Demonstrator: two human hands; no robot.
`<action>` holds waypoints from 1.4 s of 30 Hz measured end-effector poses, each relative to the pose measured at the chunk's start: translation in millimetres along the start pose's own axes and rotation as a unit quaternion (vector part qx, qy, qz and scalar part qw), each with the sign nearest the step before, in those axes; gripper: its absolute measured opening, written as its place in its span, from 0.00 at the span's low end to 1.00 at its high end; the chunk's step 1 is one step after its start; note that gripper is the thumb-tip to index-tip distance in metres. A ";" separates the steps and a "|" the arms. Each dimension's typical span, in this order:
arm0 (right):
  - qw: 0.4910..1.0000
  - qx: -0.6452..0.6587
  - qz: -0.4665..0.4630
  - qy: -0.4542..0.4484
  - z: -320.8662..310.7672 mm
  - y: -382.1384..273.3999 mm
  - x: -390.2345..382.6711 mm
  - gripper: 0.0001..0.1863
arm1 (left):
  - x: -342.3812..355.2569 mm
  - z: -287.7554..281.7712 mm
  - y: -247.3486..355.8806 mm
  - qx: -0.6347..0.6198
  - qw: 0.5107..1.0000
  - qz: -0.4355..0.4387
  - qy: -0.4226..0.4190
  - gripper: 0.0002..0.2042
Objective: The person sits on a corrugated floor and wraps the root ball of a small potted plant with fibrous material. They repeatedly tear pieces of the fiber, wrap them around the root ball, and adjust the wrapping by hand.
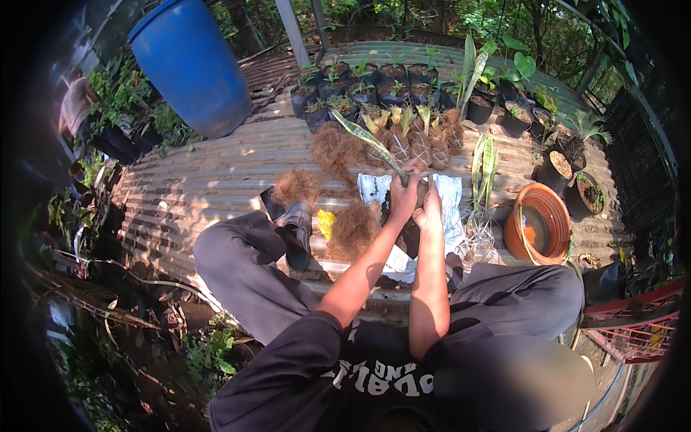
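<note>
Both my hands meet over a white plastic sack [451, 196] spread on a corrugated metal sheet [216, 173]. My left hand [403, 196] grips the base of a long, striped green plant leaf [367, 142] that slants up to the left. Pressed close beside it, my right hand [432, 207] holds the dark root clump of the same plant. Dark soil [409, 237] lies on the sack under my hands. Clumps of brown coconut fibre [354, 227] sit just left of them.
A big blue barrel [191, 63] stands at the back left. Rows of black nursery pots with seedlings [374, 85] and fibre-wrapped plants [417, 140] line the far side. An orange clay bowl [540, 222] and loose striped plants [484, 169] lie to the right. My black shoe [296, 229] rests on the sheet.
</note>
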State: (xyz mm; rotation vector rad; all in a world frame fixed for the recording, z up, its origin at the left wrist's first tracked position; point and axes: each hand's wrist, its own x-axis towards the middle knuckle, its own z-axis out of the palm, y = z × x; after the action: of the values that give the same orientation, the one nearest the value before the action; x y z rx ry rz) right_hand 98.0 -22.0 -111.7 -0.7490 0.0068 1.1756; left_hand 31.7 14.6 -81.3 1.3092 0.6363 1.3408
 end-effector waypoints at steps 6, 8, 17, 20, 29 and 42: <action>1.000 0.014 -0.018 -0.021 22.7 -23.7 -19.6 0.31 | 0.0 20.4 38.5 -0.079 0.991 -0.079 0.073 0.12; 0.999 0.012 -0.036 -0.021 58.6 -20.0 -46.4 0.34 | 10.0 5.5 23.5 -0.081 0.990 -0.051 0.104 0.15; 0.990 0.046 -0.133 -0.028 45.9 -35.2 -32.2 0.31 | 1.9 47.0 65.5 -0.007 0.995 -0.067 0.071 0.16; 0.991 0.021 -0.131 0.012 29.8 -33.5 -27.0 0.27 | -10.0 49.1 59.7 0.002 0.995 -0.064 0.070 0.16; 0.992 0.001 -0.124 0.022 35.3 -31.2 -25.3 0.23 | -7.7 47.1 58.9 -0.044 0.987 -0.115 0.107 0.16; 0.994 0.017 -0.104 0.016 26.7 -23.4 -16.3 0.21 | -3.6 31.8 33.1 -0.088 0.993 -0.077 0.036 0.13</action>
State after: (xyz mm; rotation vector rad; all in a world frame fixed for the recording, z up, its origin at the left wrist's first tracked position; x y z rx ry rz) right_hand 100.9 -25.4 -72.8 -0.7206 -0.0249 0.9625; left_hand 49.5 -6.7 -44.5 1.0536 0.6402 1.2919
